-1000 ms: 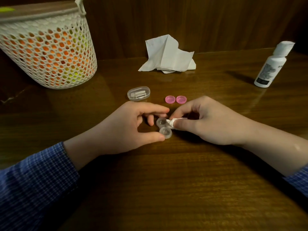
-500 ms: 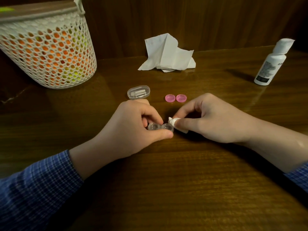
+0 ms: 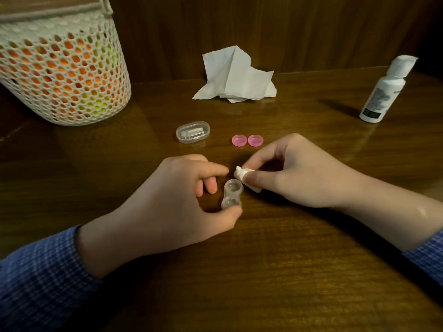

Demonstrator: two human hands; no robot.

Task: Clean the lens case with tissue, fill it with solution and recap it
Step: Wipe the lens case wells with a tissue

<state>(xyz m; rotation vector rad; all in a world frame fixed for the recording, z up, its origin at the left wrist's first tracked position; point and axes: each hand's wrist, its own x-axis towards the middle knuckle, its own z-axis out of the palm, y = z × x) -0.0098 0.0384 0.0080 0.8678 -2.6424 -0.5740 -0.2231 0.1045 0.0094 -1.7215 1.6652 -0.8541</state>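
Steadying the lens case on the counter by left hand thumb and finger, right hand pinched round the tissue wad just beside its far well, risked flipping it through a hard poke.

Left hand steadies uncapped lens case on worktop; right hand pinches tissue wad beside far well.
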